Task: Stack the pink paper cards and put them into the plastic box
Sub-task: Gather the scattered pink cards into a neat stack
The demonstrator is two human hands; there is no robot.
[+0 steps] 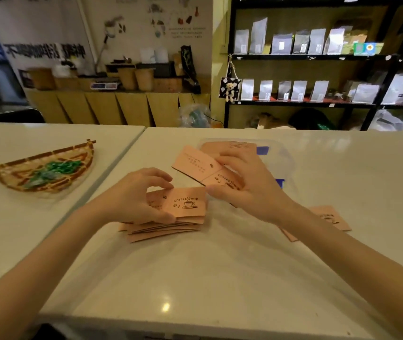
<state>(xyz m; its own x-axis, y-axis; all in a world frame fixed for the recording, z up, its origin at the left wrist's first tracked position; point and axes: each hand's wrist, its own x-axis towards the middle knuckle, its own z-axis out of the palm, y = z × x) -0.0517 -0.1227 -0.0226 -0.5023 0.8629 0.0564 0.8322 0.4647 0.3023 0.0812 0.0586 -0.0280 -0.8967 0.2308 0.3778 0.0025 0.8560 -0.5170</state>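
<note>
A loose stack of pink paper cards (163, 229) with coffee-cup drawings lies on the white counter. My left hand (136, 197) grips the top of that stack, thumb under and fingers over the uppermost card (188, 202). Just to the right, my right hand (242, 182) holds another pink card (195, 165) tilted above the counter. Behind it sits the clear plastic box (286, 158) with blue clips, and a pink card (230, 146) lies inside it. One or two more pink cards (330, 218) lie partly hidden under my right forearm.
A woven bamboo tray (43, 168) with green wrapped items sits on the adjoining counter to the left. A seam (122, 158) divides the two counters. Beyond the counter stand black shelves (318, 57) of bagged goods and a wooden sideboard.
</note>
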